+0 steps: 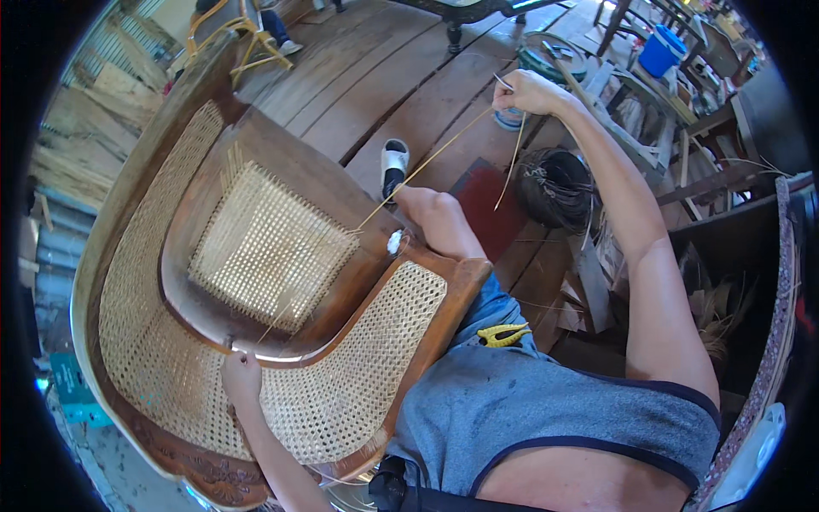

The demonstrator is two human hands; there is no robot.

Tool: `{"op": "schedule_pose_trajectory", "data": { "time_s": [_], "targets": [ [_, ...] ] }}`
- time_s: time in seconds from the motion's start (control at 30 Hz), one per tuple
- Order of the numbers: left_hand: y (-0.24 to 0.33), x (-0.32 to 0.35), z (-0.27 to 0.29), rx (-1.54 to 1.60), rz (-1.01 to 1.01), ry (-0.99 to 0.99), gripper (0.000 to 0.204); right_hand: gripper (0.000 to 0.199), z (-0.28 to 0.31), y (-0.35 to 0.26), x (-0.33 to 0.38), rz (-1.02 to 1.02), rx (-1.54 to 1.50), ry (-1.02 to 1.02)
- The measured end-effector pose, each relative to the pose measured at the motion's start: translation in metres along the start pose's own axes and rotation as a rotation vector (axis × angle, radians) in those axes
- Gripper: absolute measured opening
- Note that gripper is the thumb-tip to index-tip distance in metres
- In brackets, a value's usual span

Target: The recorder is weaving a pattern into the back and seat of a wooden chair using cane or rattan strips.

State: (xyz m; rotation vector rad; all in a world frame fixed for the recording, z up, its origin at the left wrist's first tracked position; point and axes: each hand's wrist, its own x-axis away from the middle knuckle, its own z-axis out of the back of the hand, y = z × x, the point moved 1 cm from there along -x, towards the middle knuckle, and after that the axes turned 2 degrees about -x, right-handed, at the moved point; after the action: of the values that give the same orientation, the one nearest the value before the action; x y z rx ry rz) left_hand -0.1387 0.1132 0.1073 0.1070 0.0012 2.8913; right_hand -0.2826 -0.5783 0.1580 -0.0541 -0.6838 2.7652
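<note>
A wooden armchair (141, 171) with woven cane in its seat and curved back fills the left side. The seat's cane mesh (271, 241) has loose ends at its far left corner. My right hand (533, 92) is raised at the upper right, closed on a cane strand (444, 152) stretched taut from the seat's right corner. The strand's free end hangs below that hand, and a thin pointed metal tool (503, 83) sticks out of its fingers. My left hand (242, 375) is pinched by the seat's near edge, where a thin strand (277, 322) runs to its fingers.
Yellow-handled pliers or clippers (503, 335) lie on my lap. A dark coil (554, 189), a red mat (490, 209) and a round green container (554, 58) are on the plank floor. Wood scraps and a blue bucket (662, 51) stand right. Another person's leg (277, 30) shows far left.
</note>
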Motion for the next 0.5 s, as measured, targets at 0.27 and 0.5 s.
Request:
{"op": "schedule_pose_trajectory", "data": {
  "time_s": [0.27, 0.5],
  "targets": [
    [-0.038, -0.024, -0.034, -0.145, 0.133, -0.271, 0.028, 0.021, 0.033, 0.022, 0.008, -0.016, -0.003, 0.080],
    [0.287, 0.005, 0.088, 1.007, -0.755, 0.044, 0.032, 0.014, -0.006, -0.157, 0.059, 0.195, -0.280, -0.134]
  ]
}}
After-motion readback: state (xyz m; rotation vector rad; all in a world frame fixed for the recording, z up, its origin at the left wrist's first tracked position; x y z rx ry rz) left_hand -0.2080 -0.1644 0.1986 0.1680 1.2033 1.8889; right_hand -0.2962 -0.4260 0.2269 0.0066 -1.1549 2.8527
